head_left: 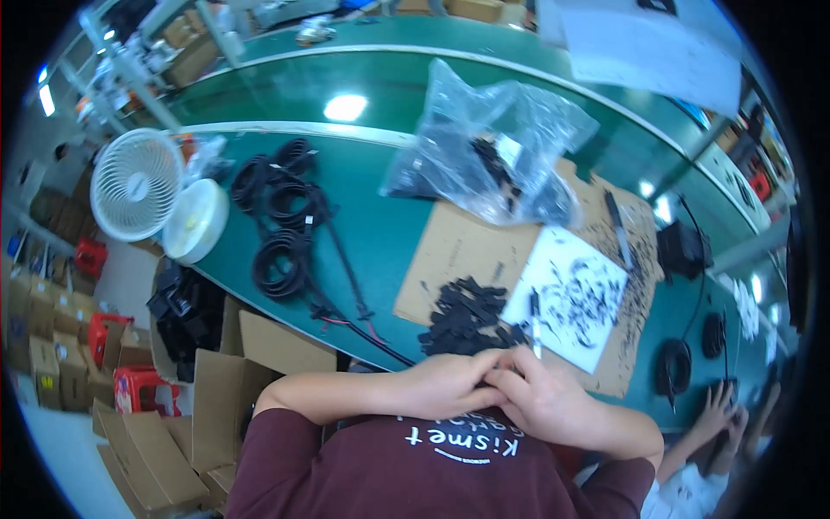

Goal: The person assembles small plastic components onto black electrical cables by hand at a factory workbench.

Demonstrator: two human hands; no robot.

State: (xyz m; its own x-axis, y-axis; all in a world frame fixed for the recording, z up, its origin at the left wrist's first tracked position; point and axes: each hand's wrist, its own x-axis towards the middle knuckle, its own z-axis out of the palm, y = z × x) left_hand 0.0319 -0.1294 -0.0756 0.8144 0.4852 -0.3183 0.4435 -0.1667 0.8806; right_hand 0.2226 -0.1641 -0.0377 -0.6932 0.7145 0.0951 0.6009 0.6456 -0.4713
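Space between left hand (458, 381) and right hand (543, 394) is hidden | contents (495, 163) of clear bag (532, 125) are blurred | black scraps (577, 298) are too small to be identified | co-worker's shirt (692, 495) is cut off

left of the cardboard sheet (458, 246), a lane of green tabletop (367, 229) offers passage; a plastic bag (471, 138) blocks the sheet's far edge, black strips (467, 313) its near edge.
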